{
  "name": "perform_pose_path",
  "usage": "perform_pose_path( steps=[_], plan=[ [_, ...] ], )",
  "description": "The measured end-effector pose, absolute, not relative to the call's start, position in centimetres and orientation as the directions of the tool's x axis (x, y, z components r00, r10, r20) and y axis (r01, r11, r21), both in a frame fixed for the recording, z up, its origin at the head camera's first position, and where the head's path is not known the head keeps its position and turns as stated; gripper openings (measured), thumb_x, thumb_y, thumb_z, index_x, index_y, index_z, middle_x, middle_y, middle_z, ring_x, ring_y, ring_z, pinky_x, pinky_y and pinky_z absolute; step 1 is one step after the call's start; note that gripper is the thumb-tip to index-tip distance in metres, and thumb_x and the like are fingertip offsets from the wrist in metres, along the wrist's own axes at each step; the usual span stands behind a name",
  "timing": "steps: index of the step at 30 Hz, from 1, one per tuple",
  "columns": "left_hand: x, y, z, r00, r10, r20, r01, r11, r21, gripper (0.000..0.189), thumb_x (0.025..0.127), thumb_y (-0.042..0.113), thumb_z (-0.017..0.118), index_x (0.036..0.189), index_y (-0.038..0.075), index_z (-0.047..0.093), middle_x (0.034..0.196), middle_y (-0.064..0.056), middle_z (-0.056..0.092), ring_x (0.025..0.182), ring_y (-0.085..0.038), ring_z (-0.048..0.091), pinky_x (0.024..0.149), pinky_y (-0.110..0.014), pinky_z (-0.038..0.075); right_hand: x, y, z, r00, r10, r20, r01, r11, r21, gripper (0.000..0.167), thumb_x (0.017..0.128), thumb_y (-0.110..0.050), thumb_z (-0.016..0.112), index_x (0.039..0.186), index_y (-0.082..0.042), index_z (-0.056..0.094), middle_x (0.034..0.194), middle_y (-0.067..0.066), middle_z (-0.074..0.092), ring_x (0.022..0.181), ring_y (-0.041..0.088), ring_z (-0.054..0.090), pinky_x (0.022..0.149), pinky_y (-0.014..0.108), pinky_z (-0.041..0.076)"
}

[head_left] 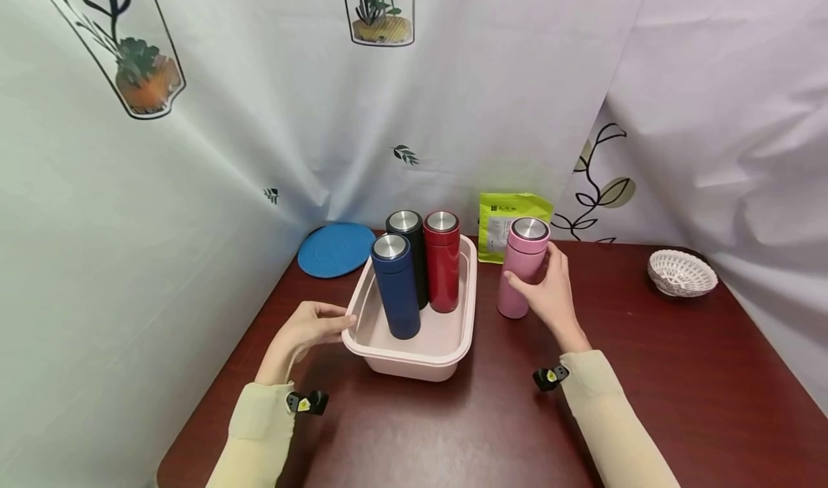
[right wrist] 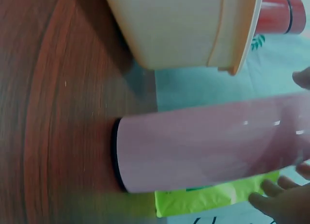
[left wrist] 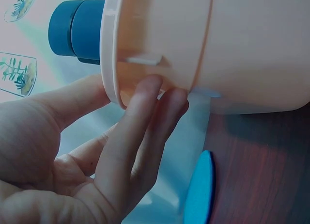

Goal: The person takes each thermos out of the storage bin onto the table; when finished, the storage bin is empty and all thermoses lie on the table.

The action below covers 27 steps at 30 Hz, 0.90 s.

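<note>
A pale pink plastic basin [head_left: 414, 358] stands on the table, held at its left rim by my left hand [head_left: 317, 326]. In the left wrist view, the thumb [left wrist: 80, 98] lies at the rim and two fingertips [left wrist: 147, 86] press the outer wall below it. Inside the basin stand a blue thermos [head_left: 397, 297], a black thermos [head_left: 419, 265] and a red thermos [head_left: 443, 269]. To its right, a pink thermos [head_left: 520, 272] stands upright, with my right hand [head_left: 553, 294] around its upper half. In the right wrist view, a gap shows between thumb [right wrist: 302, 78] and thermos; the fingers are spread beside it.
Behind the pink thermos, a lime-green pouch [head_left: 494, 240] leans by the cloth wall. A blue round mat [head_left: 336, 249] lies at the back left, against the wall. At the far right sits a white woven basket [head_left: 682, 274]. Dark red wooden table [head_left: 453, 430] extends in front.
</note>
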<state>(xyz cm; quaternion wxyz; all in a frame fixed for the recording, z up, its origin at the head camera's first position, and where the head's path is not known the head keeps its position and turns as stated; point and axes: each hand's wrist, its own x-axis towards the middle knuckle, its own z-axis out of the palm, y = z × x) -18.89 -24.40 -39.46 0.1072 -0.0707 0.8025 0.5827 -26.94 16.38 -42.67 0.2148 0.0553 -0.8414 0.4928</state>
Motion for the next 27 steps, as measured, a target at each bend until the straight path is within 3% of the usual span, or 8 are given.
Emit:
perform_pose_path(
  steps=[4,9,15,21,27],
  plan=[
    [-18.8,-24.2,-39.6,-0.966,0.016,-0.26,-0.243,0.306,0.921,0.047,0.086,0.014,0.075,0.12,-0.015,0.06,0.1,-0.021,0.071,0.084,-0.022,0.072,0.083,-0.044,0.06,-26.4,15.9,-42.3,-0.849,0.194,0.491,-0.357,0.475,-0.805,0.099,0.07,-0.02,0.088,0.15,-0.01,0.029,0.142,0.02,0.033,0.129,0.031,0.042,0.107,0.052,0.04],
    [-18.7,-24.0,-39.5,-0.966,0.009,-0.26,-0.244,0.317,0.916,0.045,0.087,0.015,0.075,0.119,-0.013,0.062,0.101,-0.02,0.071,0.083,-0.02,0.072,0.085,-0.047,0.058,-25.8,15.7,-41.5,-0.815,0.251,0.522,-0.383,0.442,-0.811,0.104,0.068,-0.018,0.089,0.151,-0.01,0.027,0.143,0.018,0.034,0.133,0.031,0.039,0.113,0.05,0.036],
    [-18.8,-24.0,-39.1,-0.967,0.004,-0.257,-0.241,0.334,0.911,0.045,0.087,0.015,0.075,0.119,-0.013,0.062,0.1,-0.019,0.071,0.082,-0.02,0.071,0.085,-0.046,0.059,-24.7,15.4,-40.5,-0.791,0.291,0.538,-0.412,0.396,-0.821,0.101,0.069,-0.015,0.089,0.15,-0.009,0.029,0.145,0.017,0.035,0.138,0.028,0.037,0.119,0.039,0.031],
    [-19.0,-24.2,-39.1,-0.966,0.005,-0.259,-0.243,0.324,0.914,0.045,0.087,0.014,0.074,0.12,-0.014,0.061,0.099,-0.018,0.071,0.081,-0.019,0.071,0.084,-0.044,0.059,-23.7,14.9,-39.2,-0.727,0.353,0.589,-0.472,0.365,-0.802,0.095,0.068,-0.01,0.089,0.147,-0.007,0.036,0.145,0.011,0.042,0.137,0.022,0.04,0.117,0.027,0.033],
    [-19.0,-24.3,-39.2,-0.965,0.011,-0.261,-0.244,0.321,0.915,0.045,0.088,0.013,0.074,0.12,-0.014,0.06,0.101,-0.02,0.07,0.082,-0.02,0.071,0.085,-0.045,0.059,-21.7,13.1,-36.8,-0.672,0.372,0.64,-0.568,0.297,-0.768,0.091,0.068,0.006,0.083,0.146,0.003,0.036,0.144,0.018,0.047,0.136,0.029,0.044,0.116,0.035,0.036]
  ],
)
